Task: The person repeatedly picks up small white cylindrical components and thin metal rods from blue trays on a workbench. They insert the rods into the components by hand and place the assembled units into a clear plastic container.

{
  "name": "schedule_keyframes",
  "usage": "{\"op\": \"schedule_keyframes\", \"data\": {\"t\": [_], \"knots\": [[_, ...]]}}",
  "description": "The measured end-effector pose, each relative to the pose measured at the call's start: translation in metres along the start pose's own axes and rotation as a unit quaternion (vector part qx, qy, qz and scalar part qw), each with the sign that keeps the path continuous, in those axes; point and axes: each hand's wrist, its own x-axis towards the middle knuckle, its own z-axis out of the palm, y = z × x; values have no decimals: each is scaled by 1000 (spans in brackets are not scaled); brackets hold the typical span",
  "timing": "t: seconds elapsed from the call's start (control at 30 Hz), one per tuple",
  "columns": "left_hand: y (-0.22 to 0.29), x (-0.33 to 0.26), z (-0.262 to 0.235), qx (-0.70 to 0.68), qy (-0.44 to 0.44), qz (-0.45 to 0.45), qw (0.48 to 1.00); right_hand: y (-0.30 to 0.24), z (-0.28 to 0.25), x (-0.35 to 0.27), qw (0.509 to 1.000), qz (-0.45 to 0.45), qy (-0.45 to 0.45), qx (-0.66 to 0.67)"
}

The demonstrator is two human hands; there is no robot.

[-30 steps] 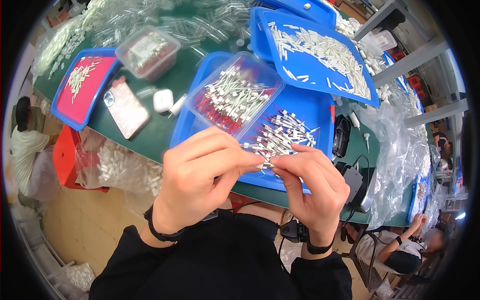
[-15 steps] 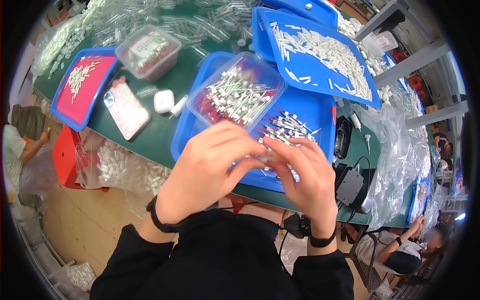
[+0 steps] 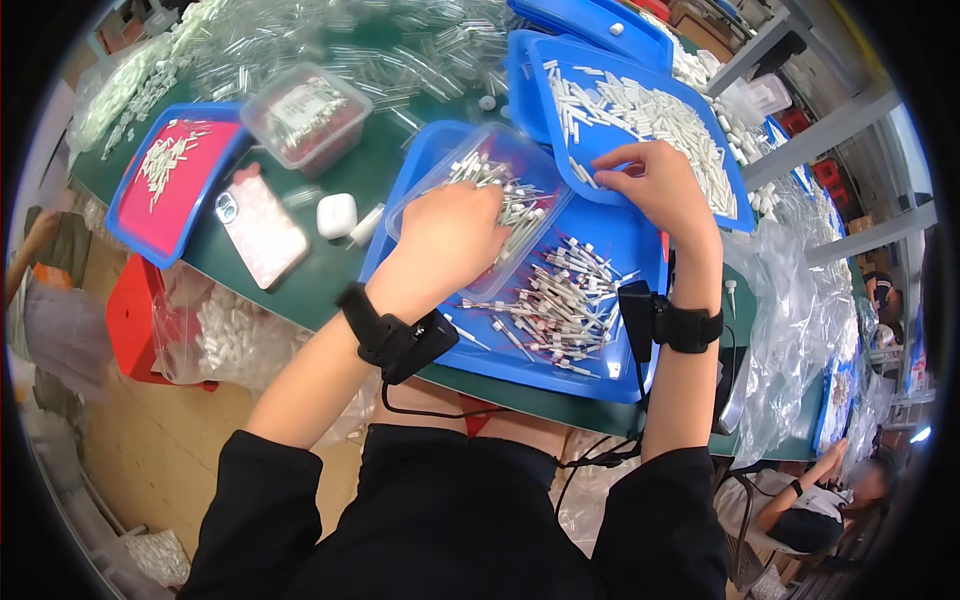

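Note:
My left hand (image 3: 455, 235) reaches into a clear plastic box (image 3: 425, 185), over a heap of thin sticks with white ends (image 3: 525, 212); its fingertips are hidden among them. My right hand (image 3: 660, 190) is at the near left part of an upper blue tray (image 3: 742, 195) full of short white tubes (image 3: 655, 105). Its thumb and forefinger are slightly apart beside a loose tube (image 3: 581, 173), and nothing shows between them. Beneath the box, a larger blue tray (image 3: 540, 372) bears a pile of sticks with white tubes on them (image 3: 565, 305). Black straps with small devices circle both wrists.
Left on the green table are a phone in a pink case (image 3: 262, 230), a white earphone case (image 3: 336, 216), a lidded box (image 3: 305, 115) and a red-lined tray (image 3: 150, 215). Clear tubes (image 3: 400, 60) lie behind. Plastic bags (image 3: 785, 330) and another person (image 3: 800, 505) are at the right.
My hands were together over the lower tray. They have parted: the left has gone into the clear box, the right up to the tray of white tubes. The lower pile now shows fully.

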Motion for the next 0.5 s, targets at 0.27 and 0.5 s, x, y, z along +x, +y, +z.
{"op": "schedule_keyframes", "data": {"t": [0.27,0.5], "knots": [[0,1,-1,21,47,-30,998,10,14,16,998,-12,7,-57],[-3,-13,-12,-67,134,36,988,33,14,15,997,-22,52,-48]]}}
